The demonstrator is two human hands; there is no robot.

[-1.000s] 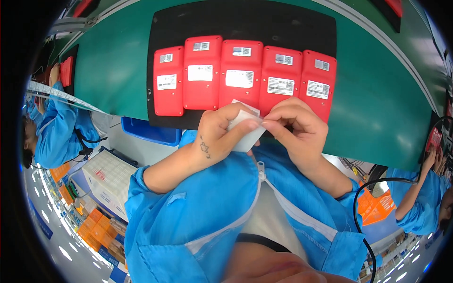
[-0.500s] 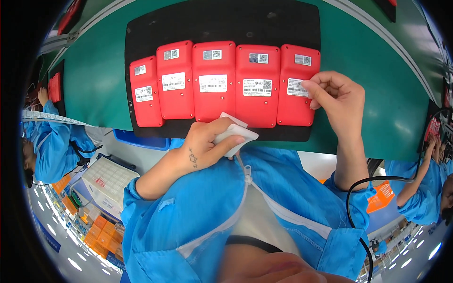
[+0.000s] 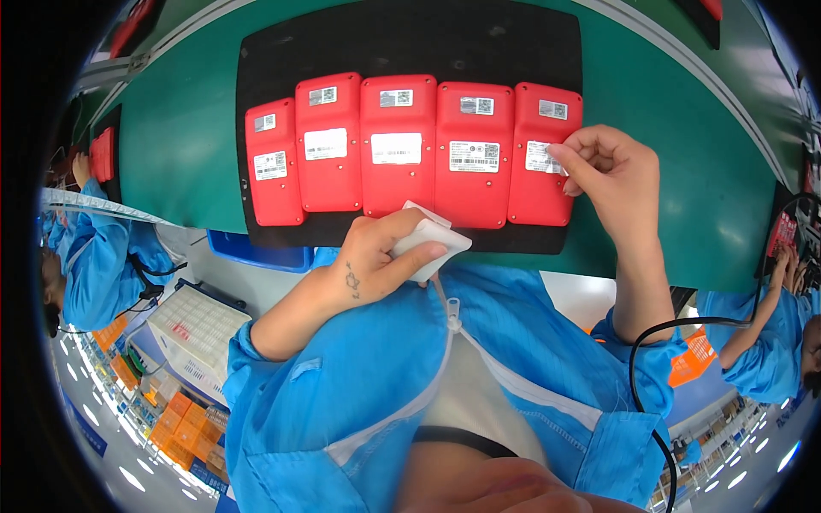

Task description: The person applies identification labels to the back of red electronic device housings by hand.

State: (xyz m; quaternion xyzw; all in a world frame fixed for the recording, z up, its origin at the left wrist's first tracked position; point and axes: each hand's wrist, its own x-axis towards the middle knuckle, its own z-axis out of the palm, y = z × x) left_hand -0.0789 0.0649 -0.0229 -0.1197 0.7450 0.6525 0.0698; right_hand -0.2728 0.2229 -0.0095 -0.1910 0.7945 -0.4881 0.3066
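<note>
Several red handheld device casings [image 3: 475, 195] lie side by side on a black mat [image 3: 410, 47], backs up. Each carries a small silvery sticker near its far end and a white printed label across the middle. Over the rightmost casing [image 3: 539, 203], the thumb and forefinger of my right hand [image 3: 617, 175] pinch the right end of its white label [image 3: 536, 156]; the thumb hides that end. My left hand [image 3: 369, 263] holds a folded white sheet [image 3: 440, 244] between thumb and fingers, in front of the mat's near edge.
The mat lies on a green tabletop [image 3: 684, 171]. Below its near edge sits a blue bin [image 3: 256, 254], with a white crate [image 3: 192, 329] beyond it. A black cable [image 3: 637, 368] runs by my right arm. Co-workers in blue sit left [image 3: 111, 265] and right [image 3: 774, 342].
The whole view has shifted slightly, so the mat and casings appear a little farther right. Both hands keep their grip and nearly the same place.
</note>
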